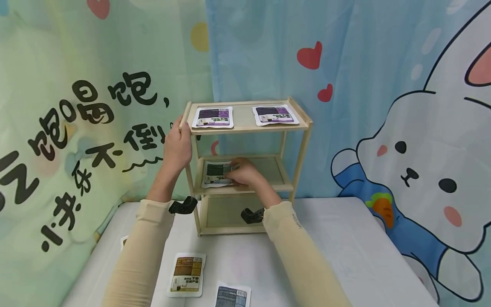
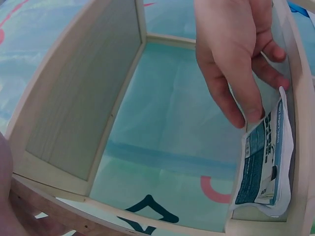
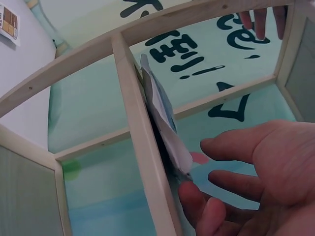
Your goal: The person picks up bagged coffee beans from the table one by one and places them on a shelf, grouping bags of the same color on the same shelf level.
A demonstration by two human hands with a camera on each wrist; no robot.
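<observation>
My left hand (image 1: 178,147) grips the top left corner of a three-tier wooden shelf rack (image 1: 245,128); its fingertips (image 3: 261,24) show past the side frame in the right wrist view. On the middle tier's left part lies a flat white pouch with a dark green label (image 1: 216,174). My right hand (image 1: 246,172) is at that pouch's right end. Its fingers are loosely spread, with fingertips right at the pouch (image 2: 266,162) edge in the left wrist view. In the right wrist view the pouch (image 3: 165,118) is seen edge-on, and a gap shows between thumb and fingers.
Two purple-label pouches (image 1: 213,117) (image 1: 275,115) lie on the top tier. On the white table (image 1: 322,238) in front are a brown-label pouch (image 1: 187,275) and a grey-blue-label pouch (image 1: 232,296). Another pouch (image 1: 123,242) is mostly behind the left sleeve. Printed curtains hang behind.
</observation>
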